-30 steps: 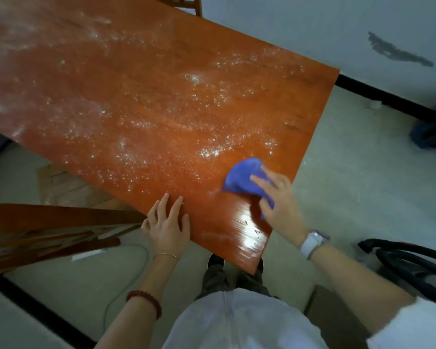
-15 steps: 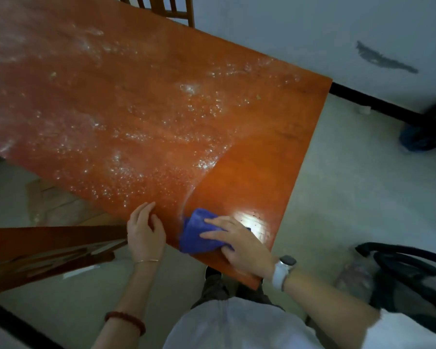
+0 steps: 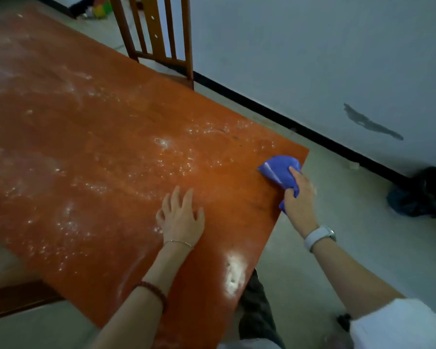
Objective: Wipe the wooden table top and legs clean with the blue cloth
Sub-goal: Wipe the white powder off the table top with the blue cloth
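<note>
A: OK, nearest to us: dark trousers (image 3: pixel 256 306) under the near edge of the table, white sleeve (image 3: pixel 398 326) bottom right. L forearm comes in over the top w/ a red bead bracelet (image 3: pixel 153 293), then a thin chain at the wrist.

B: And we've got the left hand (image 3: pixel 180 217) palm down on the wooden table top (image 3: pixel 106 137), fingers spread and a bit bent, tips touching the wood. Holding nothing.

A: Yep. Bright white glare patch (image 3: pixel 233 273) on the wood just beside that forearm, near the table's right edge.

B: Right side: pale smartwatch (image 3: pixel 319 237) on the wrist, right hand (image 3: pixel 298 197) at the right edge of the top, close to the far corner. Fingers curled round the blue cloth (image 3: pixel 281 170), bunched up in the grip, w/ the cloth's front part lying on the wood.

A: So cloth's on the table, near the far right corner. Left of it, white dusty specks (image 3: pixel 161 157) scattered across most of the surface.

B: Further back, a slatted wooden chair (image 3: pixel 156 39) stands right against the far edge. Behind that, pale wall (image 3: pixel 312 59) w/ a black skirting strip, dark smear (image 3: pixel 370 122) on the paint.

A: And a dark bundle (image 3: pixel 423 192) on the floor at right. Can't tell what it is.
</note>
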The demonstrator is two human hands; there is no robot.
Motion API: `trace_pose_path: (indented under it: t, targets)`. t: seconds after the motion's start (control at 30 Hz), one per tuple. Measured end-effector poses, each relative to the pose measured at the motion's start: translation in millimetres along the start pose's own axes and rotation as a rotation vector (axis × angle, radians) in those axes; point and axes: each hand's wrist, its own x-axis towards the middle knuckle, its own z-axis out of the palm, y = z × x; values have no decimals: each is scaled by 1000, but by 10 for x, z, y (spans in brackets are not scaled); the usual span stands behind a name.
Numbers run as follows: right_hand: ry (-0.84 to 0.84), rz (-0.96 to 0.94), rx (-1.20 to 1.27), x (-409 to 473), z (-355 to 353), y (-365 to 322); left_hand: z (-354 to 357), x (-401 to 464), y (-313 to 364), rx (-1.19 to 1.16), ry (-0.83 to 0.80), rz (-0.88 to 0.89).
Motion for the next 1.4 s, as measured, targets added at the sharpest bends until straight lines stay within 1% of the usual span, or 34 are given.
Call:
trace_pose_path:
  t: [0.07, 0.13, 0.2, 0.27, 0.3, 0.37, 0.43, 0.5, 0.53, 0.57, 0.6, 0.63, 0.7, 0.73, 0.8, 0.83, 0.87, 0.9, 0.93, 0.97, 1.0, 1.03, 1.1, 1.13, 1.17, 1.2, 1.23, 1.3, 1.37, 1.4]
  targets:
    - [20, 14, -31, 536, -1, 116, 152, 197, 145, 39, 9, -85]
    - [-9, 2, -85, 1038, 39, 177, 279, 323, 217, 57, 46, -174]
    - [-69, -5, -201, 1394, 120, 169, 354, 360, 229, 94, 89, -212]
    - [-128, -26, -329, 1528, 278, 99, 378, 361, 217, 115, 114, -225]
    - [-135, -69, -387, 1495, 372, 47, 375, 368, 213, 111, 120, -229]
    - [-158, -258, -441, 1208, 547, -34, 344, 384, 200, 55, 155, -241]
    - [-319, -521, -370, 772, 632, -118, 277, 416, 171, -65, 254, -272]
    - [-590, -721, -198, 462, 609, -147, 215, 431, 124, -104, 353, -329]
    - [-696, -743, -87, 439, 548, -162, 185, 436, 93, -75, 370, -363]
    - [-723, -717, 9, 513, 482, -187, 162, 441, 60, -40, 361, -401]
    - [-671, -672, 58, 656, 429, -209, 147, 442, 31, -9, 330, -439]
    - [-572, -619, 67, 838, 399, -224, 150, 442, 5, 14, 287, -469]
    - [-371, -491, -28, 1313, 413, -275, 191, 432, -25, 44, 209, -501]
    - [-321, -415, -95, 1544, 449, -322, 212, 429, -33, 50, 194, -505]
    - [-307, -239, -227, 1876, 582, -414, 227, 422, -49, 48, 193, -504]
    - [-322, -180, -289, 1942, 677, -444, 224, 418, -58, 50, 192, -504]
    - [-325, -170, -347, 1924, 777, -467, 212, 411, -72, 54, 187, -503]
    - [-312, -213, -400, 1837, 859, -482, 196, 408, -85, 57, 179, -500]
    - [-288, -317, -434, 1692, 933, -474, 175, 404, -102, 52, 170, -496]
    - [-300, -460, -440, 1492, 979, -462, 154, 402, -122, 38, 163, -493]
    - [-353, -610, -409, 1264, 998, -453, 132, 397, -141, 18, 159, -492]
    - [-437, -749, -357, 1025, 995, -443, 112, 389, -159, -3, 158, -490]
    - [-656, -975, -223, 608, 937, -424, 76, 363, -193, -45, 178, -471]
    - [-753, -1041, -151, 493, 882, -436, 57, 346, -208, -71, 206, -458]
    - [-809, -1064, -84, 460, 836, -445, 44, 322, -225, -94, 244, -445]
    - [-791, -1050, -25, 512, 799, -460, 36, 291, -241, -108, 285, -435]
    - [-714, -1004, 11, 622, 771, -474, 33, 259, -253, -109, 325, -431]
    - [-505, -827, -18, 928, 704, -477, 54, 160, -271, -92, 377, -450]
    - [-356, -592, -200, 1194, 648, -463, 103, 33, -284, -78, 386, -499]
    - [-318, -515, -332, 1259, 655, -422, 138, -39, -297, -75, 379, -526]
